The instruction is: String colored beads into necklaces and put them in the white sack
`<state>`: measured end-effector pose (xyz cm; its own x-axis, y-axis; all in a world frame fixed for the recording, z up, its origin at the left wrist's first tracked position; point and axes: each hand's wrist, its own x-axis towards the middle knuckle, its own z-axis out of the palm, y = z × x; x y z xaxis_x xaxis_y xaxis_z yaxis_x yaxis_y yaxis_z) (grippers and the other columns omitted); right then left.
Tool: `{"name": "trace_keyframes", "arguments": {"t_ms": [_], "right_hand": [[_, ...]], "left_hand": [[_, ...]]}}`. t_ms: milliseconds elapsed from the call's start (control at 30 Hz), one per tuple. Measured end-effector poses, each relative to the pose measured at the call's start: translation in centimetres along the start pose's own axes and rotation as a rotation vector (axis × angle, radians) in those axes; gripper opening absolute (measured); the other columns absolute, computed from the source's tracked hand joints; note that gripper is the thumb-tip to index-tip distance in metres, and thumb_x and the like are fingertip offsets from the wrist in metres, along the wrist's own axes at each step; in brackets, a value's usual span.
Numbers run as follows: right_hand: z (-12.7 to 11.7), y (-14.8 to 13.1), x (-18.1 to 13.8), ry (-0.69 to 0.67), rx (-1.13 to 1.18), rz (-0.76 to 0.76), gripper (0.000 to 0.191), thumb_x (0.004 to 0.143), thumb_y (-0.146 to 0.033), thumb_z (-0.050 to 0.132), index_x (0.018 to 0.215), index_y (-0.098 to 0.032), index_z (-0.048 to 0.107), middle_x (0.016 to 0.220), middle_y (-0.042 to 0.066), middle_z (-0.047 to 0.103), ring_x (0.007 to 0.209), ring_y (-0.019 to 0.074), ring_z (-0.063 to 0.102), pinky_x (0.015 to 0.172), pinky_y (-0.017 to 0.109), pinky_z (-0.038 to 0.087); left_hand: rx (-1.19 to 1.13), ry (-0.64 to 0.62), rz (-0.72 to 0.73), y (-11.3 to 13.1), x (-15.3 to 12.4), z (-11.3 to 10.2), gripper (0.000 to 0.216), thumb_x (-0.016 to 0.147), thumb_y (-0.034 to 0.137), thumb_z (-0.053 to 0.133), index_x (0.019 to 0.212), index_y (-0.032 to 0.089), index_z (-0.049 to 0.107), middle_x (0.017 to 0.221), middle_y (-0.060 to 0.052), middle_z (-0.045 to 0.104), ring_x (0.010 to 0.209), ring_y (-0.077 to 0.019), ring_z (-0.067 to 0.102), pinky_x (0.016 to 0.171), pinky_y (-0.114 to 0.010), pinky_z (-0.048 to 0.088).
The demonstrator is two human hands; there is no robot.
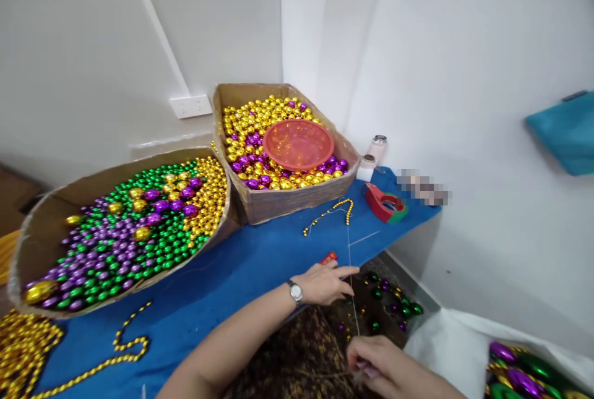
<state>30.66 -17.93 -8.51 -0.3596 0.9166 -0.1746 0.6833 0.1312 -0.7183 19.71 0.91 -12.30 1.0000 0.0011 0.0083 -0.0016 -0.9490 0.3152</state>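
A thin pale string (349,247) runs from a short strand of gold beads (349,210) on the blue table down towards my lap. My left hand (325,283), with a watch on its wrist, is open at the table's front edge. Its fingers are stretched out, and the string passes by the fingertips. Just behind that hand a small red object (329,258) lies partly hidden, its kind unclear. Lower down, my right hand (378,362) is closed on the string's lower end. Something pinkish-purple shows between its fingers, too small to name.
Two cardboard boxes of shiny beads, one wide (125,291) and one with a red plastic bowl (299,144), stand on the blue table (260,257). A red tape dispenser (385,202) sits right. Gold bead strings (28,349) lie left; a white sack (445,337) holds beads.
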Motion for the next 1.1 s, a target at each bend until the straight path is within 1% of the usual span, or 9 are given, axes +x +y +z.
{"name": "trace_keyframes", "arguments": {"t_ms": [100, 200, 267, 333, 500, 567, 667, 900, 1100], "right_hand": [[-0.2, 1.3, -2.4, 0.025, 0.009, 0.108, 0.013, 0.081, -0.012, 0.043, 0.082, -0.022, 0.051, 0.077, 0.0, 0.059, 0.071, 0.0132, 0.053, 0.067, 0.022, 0.041], [-0.1, 2.5, -4.1, 0.046, 0.021, 0.145, 0.011, 0.087, -0.018, 0.041, 0.082, -0.022, 0.051, 0.077, 0.0, 0.059, 0.07, 0.0132, 0.052, 0.065, 0.023, 0.041], [-0.2, 3.4, -4.9, 0.064, 0.025, 0.139, 0.014, 0.089, -0.02, 0.038, 0.081, -0.021, 0.05, 0.075, 0.0, 0.058, 0.068, 0.0129, 0.052, 0.064, 0.022, 0.041], [-0.5, 4.5, -5.6, 0.09, 0.017, 0.133, 0.019, 0.091, -0.023, 0.036, 0.08, -0.021, 0.051, 0.075, 0.001, 0.058, 0.067, 0.0128, 0.053, 0.062, 0.022, 0.042], [-1.7, 7.4, -6.9, 0.28, -0.014, 0.155, 0.025, 0.089, -0.039, 0.046, 0.104, -0.022, 0.057, 0.103, 0.007, 0.059, 0.09, 0.0167, 0.06, 0.078, 0.026, 0.049], [-1.8, 8.3, -6.9, 0.39, -0.071, 0.207, 0.028, 0.091, -0.038, 0.044, 0.112, -0.024, 0.055, 0.104, 0.007, 0.06, 0.092, 0.0161, 0.062, 0.08, 0.026, 0.05], [-1.3, 9.3, -6.0, 0.501, -0.251, 0.324, 0.03, 0.093, -0.037, 0.037, 0.113, -0.024, 0.054, 0.098, 0.006, 0.064, 0.085, 0.0157, 0.065, 0.072, 0.025, 0.052], [-0.4, 10.3, -2.8, 0.508, -0.413, 0.393, 0.03, 0.092, -0.038, 0.036, 0.102, -0.023, 0.061, 0.087, 0.005, 0.067, 0.071, 0.0165, 0.066, 0.057, 0.024, 0.048], [-0.5, 10.6, -2.2, 0.502, -0.489, 0.387, 0.033, 0.094, -0.037, 0.032, 0.095, -0.026, 0.063, 0.079, 0.002, 0.065, 0.066, 0.0148, 0.065, 0.053, 0.022, 0.045]], "left_hand": [[0.053, -0.024, 0.101, 0.5, 1.8, 1.1, 0.015, 0.086, 0.031, 0.052, 0.092, 0.028, 0.065, 0.138, 0.004, 0.046, 0.094, -0.0212, 0.055, 0.065, -0.03, 0.048], [0.065, -0.04, 0.131, 1.3, 3.1, 1.6, 0.013, 0.086, 0.034, 0.053, 0.094, 0.026, 0.06, 0.112, -0.002, 0.063, 0.086, -0.0191, 0.056, 0.06, -0.027, 0.046], [0.077, -0.069, 0.131, 1.8, 3.6, 1.8, 0.012, 0.087, 0.033, 0.052, 0.093, 0.025, 0.059, 0.092, -0.002, 0.066, 0.082, -0.0183, 0.056, 0.059, -0.025, 0.045], [0.092, -0.089, 0.129, 2.0, 4.1, 1.8, 0.009, 0.088, 0.027, 0.051, 0.088, 0.023, 0.06, 0.083, -0.002, 0.065, 0.08, -0.0173, 0.057, 0.06, -0.024, 0.044], [0.114, -0.074, 0.08, 2.1, 4.8, 1.5, 0.011, 0.086, 0.018, 0.051, 0.085, 0.021, 0.061, 0.083, -0.004, 0.063, 0.081, -0.0177, 0.058, 0.062, -0.024, 0.045], [0.127, -0.066, 0.055, 2.2, 5.0, 1.3, 0.011, 0.085, 0.017, 0.051, 0.082, 0.02, 0.061, 0.082, -0.005, 0.063, 0.081, -0.0186, 0.058, 0.061, -0.025, 0.045], [0.146, -0.062, 0.036, 2.4, 5.3, 1.0, 0.01, 0.083, 0.015, 0.051, 0.08, 0.019, 0.06, 0.081, -0.006, 0.063, 0.08, -0.0193, 0.058, 0.061, -0.026, 0.045], [0.191, -0.059, 0.033, 3.0, 5.5, 0.7, 0.008, 0.082, 0.015, 0.052, 0.083, 0.017, 0.06, 0.081, -0.008, 0.062, 0.08, -0.0206, 0.057, 0.06, -0.027, 0.045], [0.212, -0.03, 0.032, 3.1, 5.5, 0.6, 0.008, 0.081, 0.014, 0.053, 0.083, 0.016, 0.06, 0.08, -0.008, 0.061, 0.082, -0.0213, 0.055, 0.06, -0.028, 0.044]]}}
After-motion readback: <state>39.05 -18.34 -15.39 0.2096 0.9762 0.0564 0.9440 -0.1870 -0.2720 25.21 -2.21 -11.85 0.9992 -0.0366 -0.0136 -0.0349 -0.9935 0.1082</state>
